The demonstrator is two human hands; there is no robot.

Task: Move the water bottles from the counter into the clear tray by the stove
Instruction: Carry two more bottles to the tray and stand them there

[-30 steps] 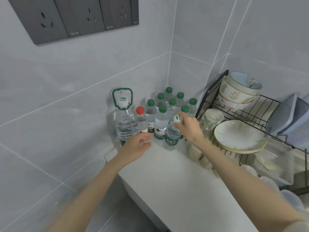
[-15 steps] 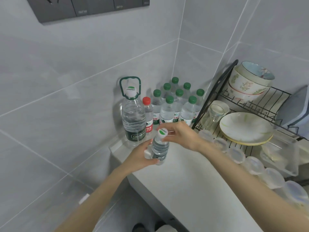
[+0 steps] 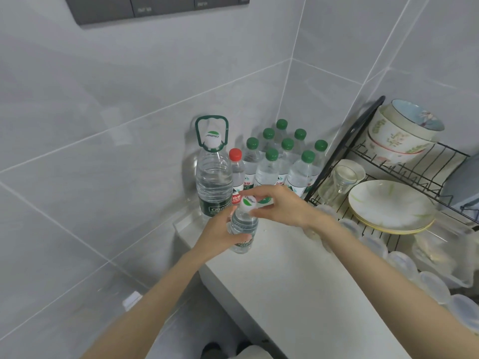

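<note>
A small white-capped water bottle [image 3: 243,224] stands near the counter's left edge. My left hand [image 3: 220,234] grips its body from the left. My right hand [image 3: 280,206] pinches its neck just under the cap. Behind it, in the corner, stand a large bottle with a green carry handle [image 3: 213,172], a red-capped bottle [image 3: 236,172] and several green-capped bottles [image 3: 285,159]. No clear tray by a stove is in view.
The white counter [image 3: 298,288] runs toward me, with a drop to the floor on its left. A black dish rack [image 3: 388,182] on the right holds bowls [image 3: 399,133], a plate [image 3: 388,203] and a glass cup [image 3: 339,180]. Clear plastic containers [image 3: 427,275] line the counter's right side.
My right hand has pulled the white-capped bottle away from the cluster toward the counter's front left. My left hand came in and took hold of its body.
</note>
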